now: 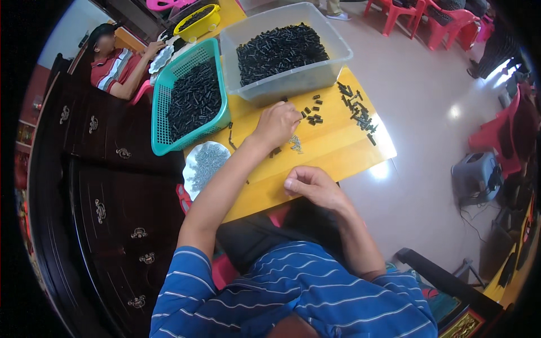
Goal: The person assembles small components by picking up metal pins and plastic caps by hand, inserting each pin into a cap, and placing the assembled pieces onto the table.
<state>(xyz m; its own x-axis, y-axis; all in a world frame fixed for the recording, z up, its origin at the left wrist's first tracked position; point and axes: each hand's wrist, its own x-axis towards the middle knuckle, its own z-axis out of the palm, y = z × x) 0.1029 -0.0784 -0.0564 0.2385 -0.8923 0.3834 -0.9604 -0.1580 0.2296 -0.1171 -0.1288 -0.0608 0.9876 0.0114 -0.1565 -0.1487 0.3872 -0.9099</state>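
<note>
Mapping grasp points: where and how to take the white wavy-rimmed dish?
Probably best pinch the white wavy-rimmed dish by its left rim, coming from the person's left: the left forearm covers its lower-right edge in this view. The thin rim should suit fingertips; keep it level, given the loose silvery pins inside.

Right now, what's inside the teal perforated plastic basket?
The teal perforated plastic basket holds a heap of small black tubular pieces. They cover its bottom, so whatever lies beneath the top layer can't be seen.
</note>
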